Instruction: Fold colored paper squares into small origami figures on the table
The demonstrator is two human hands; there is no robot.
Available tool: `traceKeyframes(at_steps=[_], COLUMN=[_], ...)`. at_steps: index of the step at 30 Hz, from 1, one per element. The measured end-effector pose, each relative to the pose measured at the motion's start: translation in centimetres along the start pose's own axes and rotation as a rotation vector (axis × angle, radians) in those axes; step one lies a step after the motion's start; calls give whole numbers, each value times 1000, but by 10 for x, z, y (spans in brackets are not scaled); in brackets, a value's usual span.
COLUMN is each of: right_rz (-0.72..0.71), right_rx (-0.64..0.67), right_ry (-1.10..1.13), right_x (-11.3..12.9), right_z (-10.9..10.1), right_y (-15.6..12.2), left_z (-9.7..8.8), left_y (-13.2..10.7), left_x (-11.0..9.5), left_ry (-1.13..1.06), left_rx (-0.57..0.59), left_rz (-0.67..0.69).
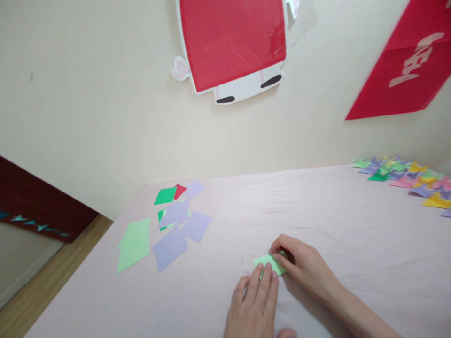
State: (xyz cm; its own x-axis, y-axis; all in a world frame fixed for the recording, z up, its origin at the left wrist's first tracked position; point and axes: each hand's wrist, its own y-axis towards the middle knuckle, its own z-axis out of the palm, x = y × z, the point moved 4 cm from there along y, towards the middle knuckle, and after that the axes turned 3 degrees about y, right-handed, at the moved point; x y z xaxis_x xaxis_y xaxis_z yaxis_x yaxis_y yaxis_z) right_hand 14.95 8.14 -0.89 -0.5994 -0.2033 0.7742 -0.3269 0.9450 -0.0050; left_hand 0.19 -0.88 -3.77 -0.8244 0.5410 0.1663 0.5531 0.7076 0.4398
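Observation:
A light green piece of paper (pixel 263 261), seemingly folded into a narrow strip, lies on the table under both my hands. My left hand (pixel 252 300) rests on its near edge, fingers stretched out and lying flat. At the paper's right end, my right hand (pixel 299 260) pinches it between thumb and bent index finger. Those fingers and the palm cover much of the paper's right side.
Loose paper squares lie at the left: light green (pixel 136 244), purple (pixel 170 249), dark green (pixel 165 195) and red (pixel 179 191). Several folded paper figures (pixel 405 176) stand in rows at the far right. A wall with red decorations (pixel 232 42) rises behind the pale tablecloth (pixel 275 202).

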Motion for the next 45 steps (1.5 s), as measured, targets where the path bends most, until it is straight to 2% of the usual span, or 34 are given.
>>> traceKeyframes(at_steps=[16, 23, 31, 40, 45], right_rz=[-92, -157, -94, -125, -196], right_rx=[-46, -38, -46, -58, -84], right_ry=[-112, -163, -163, -138, -3], right_x=[1, 6, 12, -1, -15], right_z=[5, 11, 10, 9, 3], right_y=[-1, -13, -18, -18, -16], left_z=[-9, -5, -9, -16, -26], left_y=[8, 9, 12, 8, 2], left_x=[2, 1, 4, 3, 11], left_ry=[-88, -174, -245, -187, -110], left_rx=[57, 146, 249, 248, 308], left_rz=[-36, -67, -94, -153, -201])
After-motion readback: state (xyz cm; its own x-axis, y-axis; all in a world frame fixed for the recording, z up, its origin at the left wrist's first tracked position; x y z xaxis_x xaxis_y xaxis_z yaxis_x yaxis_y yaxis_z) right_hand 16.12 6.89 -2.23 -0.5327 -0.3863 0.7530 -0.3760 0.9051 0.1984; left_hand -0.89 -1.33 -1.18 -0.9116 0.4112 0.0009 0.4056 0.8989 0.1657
